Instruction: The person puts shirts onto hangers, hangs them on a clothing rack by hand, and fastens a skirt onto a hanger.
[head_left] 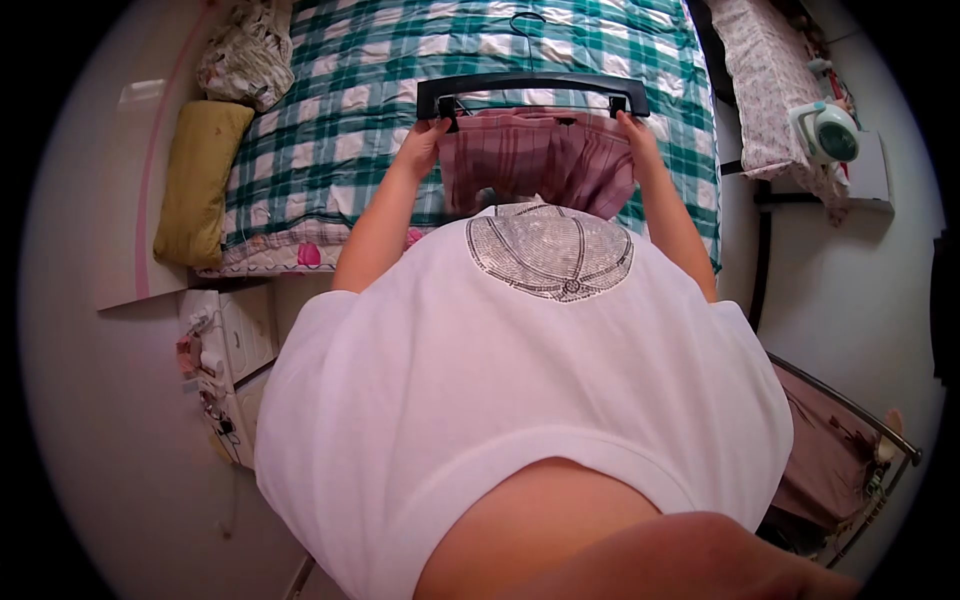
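A black hanger (530, 82) with two clips is held up over the bed, its hook pointing away from me. Pink plaid cloth (540, 155) hangs from it, the top edge at the clips. My left hand (425, 142) is closed at the left clip and the cloth's upper left corner. At the upper right corner, beside the right clip, my right hand (636, 135) pinches the cloth. The lower part of the cloth is hidden behind the white shirt I wear.
A green plaid cover (330, 130) lies on the bed. An olive pillow (203, 182) and a bundled cloth (247, 60) are at its left. Right of the bed, a small fan (830, 132) stands near a floral cloth (765, 90). A metal rail (850, 405) is at the lower right.
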